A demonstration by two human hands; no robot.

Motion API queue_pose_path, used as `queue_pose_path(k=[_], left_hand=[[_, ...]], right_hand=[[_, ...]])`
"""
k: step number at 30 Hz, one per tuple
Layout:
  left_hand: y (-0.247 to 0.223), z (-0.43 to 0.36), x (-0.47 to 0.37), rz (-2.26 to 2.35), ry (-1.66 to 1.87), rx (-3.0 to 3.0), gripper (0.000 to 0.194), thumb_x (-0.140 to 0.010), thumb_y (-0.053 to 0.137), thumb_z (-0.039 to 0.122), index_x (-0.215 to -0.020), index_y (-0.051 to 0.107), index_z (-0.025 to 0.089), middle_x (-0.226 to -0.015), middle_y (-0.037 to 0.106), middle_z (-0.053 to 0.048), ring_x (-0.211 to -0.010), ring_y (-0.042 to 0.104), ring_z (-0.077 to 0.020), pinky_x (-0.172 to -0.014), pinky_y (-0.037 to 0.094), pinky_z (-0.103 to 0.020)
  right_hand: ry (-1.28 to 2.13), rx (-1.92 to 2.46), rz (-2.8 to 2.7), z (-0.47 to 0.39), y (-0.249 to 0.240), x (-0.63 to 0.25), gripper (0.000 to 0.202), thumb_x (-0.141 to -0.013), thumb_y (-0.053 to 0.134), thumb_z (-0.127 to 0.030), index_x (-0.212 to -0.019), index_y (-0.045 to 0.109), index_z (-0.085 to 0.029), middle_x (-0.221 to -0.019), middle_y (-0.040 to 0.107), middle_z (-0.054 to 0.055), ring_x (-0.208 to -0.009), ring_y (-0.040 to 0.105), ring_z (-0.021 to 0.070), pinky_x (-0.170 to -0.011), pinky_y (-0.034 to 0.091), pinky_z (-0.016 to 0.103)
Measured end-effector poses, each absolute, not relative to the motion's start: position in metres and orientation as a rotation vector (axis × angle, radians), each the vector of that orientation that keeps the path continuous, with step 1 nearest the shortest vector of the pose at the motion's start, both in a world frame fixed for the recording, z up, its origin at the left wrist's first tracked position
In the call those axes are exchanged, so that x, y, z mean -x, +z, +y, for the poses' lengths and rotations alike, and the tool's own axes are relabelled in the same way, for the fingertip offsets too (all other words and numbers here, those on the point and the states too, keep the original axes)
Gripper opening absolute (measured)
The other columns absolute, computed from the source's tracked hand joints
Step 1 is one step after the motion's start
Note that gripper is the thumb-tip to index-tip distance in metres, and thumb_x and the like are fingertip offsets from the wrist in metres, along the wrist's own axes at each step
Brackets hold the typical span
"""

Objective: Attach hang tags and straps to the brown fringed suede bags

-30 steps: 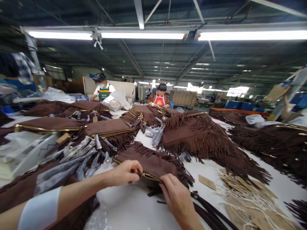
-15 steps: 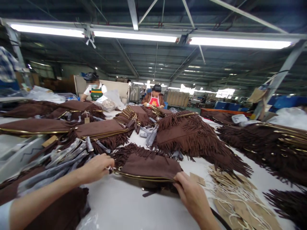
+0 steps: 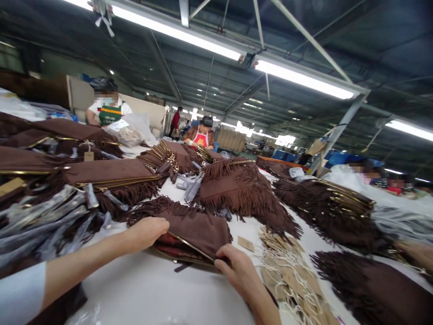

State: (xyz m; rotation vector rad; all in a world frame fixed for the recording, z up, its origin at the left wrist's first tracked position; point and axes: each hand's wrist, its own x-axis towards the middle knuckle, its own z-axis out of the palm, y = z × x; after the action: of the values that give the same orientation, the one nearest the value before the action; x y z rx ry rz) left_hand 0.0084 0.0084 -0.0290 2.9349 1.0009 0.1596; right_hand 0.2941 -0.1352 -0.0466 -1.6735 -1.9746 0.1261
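Note:
A dark brown fringed bag (image 3: 199,229) lies on the white table in front of me, its zipper side facing me. Its mouth gapes, and a reddish patterned lining (image 3: 177,247) shows inside. My left hand (image 3: 149,233) is closed on the upper edge of the opening, near the bag's left end. At the right end, my right hand (image 3: 238,270) pinches the corner by the gold zipper. The tips of the left fingers are partly hidden.
More brown fringed bags (image 3: 111,174) and plastic-wrapped straps (image 3: 50,216) crowd the left. Another fringed pile (image 3: 233,189) lies beyond. Kraft tags with white strings (image 3: 287,271) spread at right, near a further bag (image 3: 382,289). Co-workers (image 3: 108,106) stand across the table.
The bag's mouth has come open and its lining now shows. My left hand has moved from the zipper's left end onto the opening's upper edge. The view has turned right and tilted.

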Motion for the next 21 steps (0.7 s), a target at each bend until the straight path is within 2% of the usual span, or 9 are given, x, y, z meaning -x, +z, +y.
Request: queue_pose_path(k=[3, 7, 9, 12, 14, 17, 19, 21], left_hand=[[-0.032, 0.008, -0.011, 1.044, 0.188, -2.920, 0.020, -0.085, 0.038, 0.008, -0.076, 0.053, 0.019, -0.083, 0.064, -0.007, -0.078, 0.060, -0.0227, -0.072, 0.045, -0.032], [-0.024, -0.004, -0.008, 0.999, 0.166, -2.877, 0.018, -0.088, 0.041, 0.012, -0.078, 0.054, 0.018, -0.085, 0.064, -0.007, -0.082, 0.060, -0.0223, -0.076, 0.045, -0.032], [-0.017, -0.015, -0.002, 0.978, 0.147, -2.843, 0.013, -0.088, 0.045, 0.013, -0.085, 0.056, 0.018, -0.093, 0.064, -0.007, -0.090, 0.059, -0.0225, -0.082, 0.045, -0.032], [-0.006, -0.045, 0.010, 0.822, 0.174, -2.816, 0.009, -0.086, 0.054, 0.015, -0.094, 0.058, 0.017, -0.109, 0.061, -0.009, -0.103, 0.055, -0.0242, -0.092, 0.042, -0.033], [-0.002, -0.073, 0.021, 0.693, 0.168, -2.779, 0.012, -0.087, 0.060, 0.025, -0.096, 0.059, 0.016, -0.111, 0.060, -0.011, -0.103, 0.055, -0.0252, -0.092, 0.042, -0.035], [-0.014, -0.115, 0.035, 0.689, 0.109, -2.734, 0.033, -0.082, 0.068, 0.043, -0.098, 0.058, 0.016, -0.109, 0.059, -0.011, -0.098, 0.055, -0.0260, -0.085, 0.044, -0.036], [-0.034, -0.135, 0.039, 0.808, 0.087, -2.755, 0.028, -0.082, 0.069, 0.039, -0.094, 0.058, 0.017, -0.106, 0.059, -0.010, -0.094, 0.053, -0.0256, -0.081, 0.044, -0.036], [-0.057, -0.147, 0.039, 0.944, 0.113, -2.781, 0.012, -0.085, 0.065, 0.025, -0.088, 0.057, 0.017, -0.100, 0.059, -0.007, -0.089, 0.053, -0.0234, -0.077, 0.043, -0.034]], right_hand=[[0.099, 1.680, -1.937, -0.131, -0.048, -0.296, 0.014, -0.085, 0.051, -0.018, -0.081, 0.064, -0.023, -0.078, 0.068, 0.000, -0.075, 0.065, 0.0181, -0.069, 0.046, 0.027], [0.166, 1.640, -1.856, -0.130, -0.045, -0.300, 0.022, -0.092, 0.044, -0.030, -0.087, 0.063, -0.021, -0.079, 0.070, 0.003, -0.075, 0.065, 0.0199, -0.068, 0.048, 0.028], [0.223, 1.624, -1.820, -0.132, -0.039, -0.296, 0.025, -0.093, 0.044, -0.035, -0.093, 0.063, -0.020, -0.084, 0.070, 0.005, -0.079, 0.065, 0.0210, -0.070, 0.048, 0.029], [0.438, 1.603, -1.919, -0.141, -0.025, -0.281, 0.025, -0.091, 0.047, -0.040, -0.084, 0.064, -0.023, -0.073, 0.067, 0.000, -0.071, 0.062, 0.0189, -0.063, 0.047, 0.026], [0.624, 1.568, -2.018, -0.151, -0.015, -0.270, 0.025, -0.090, 0.048, -0.039, -0.076, 0.063, -0.024, -0.067, 0.064, -0.002, -0.066, 0.060, 0.0167, -0.060, 0.046, 0.023], [0.812, 1.570, -2.049, -0.172, -0.007, -0.258, 0.025, -0.090, 0.047, -0.036, -0.074, 0.062, -0.024, -0.064, 0.065, -0.003, -0.062, 0.061, 0.0146, -0.057, 0.045, 0.021], [0.926, 1.596, -2.099, -0.185, -0.011, -0.253, 0.024, -0.090, 0.047, -0.030, -0.072, 0.063, -0.024, -0.060, 0.065, -0.003, -0.056, 0.062, 0.0136, -0.052, 0.044, 0.019], [0.949, 1.556, -2.221, -0.195, -0.022, -0.247, 0.022, -0.087, 0.051, -0.025, -0.071, 0.066, -0.024, -0.060, 0.066, -0.003, -0.056, 0.064, 0.0139, -0.051, 0.045, 0.018]])
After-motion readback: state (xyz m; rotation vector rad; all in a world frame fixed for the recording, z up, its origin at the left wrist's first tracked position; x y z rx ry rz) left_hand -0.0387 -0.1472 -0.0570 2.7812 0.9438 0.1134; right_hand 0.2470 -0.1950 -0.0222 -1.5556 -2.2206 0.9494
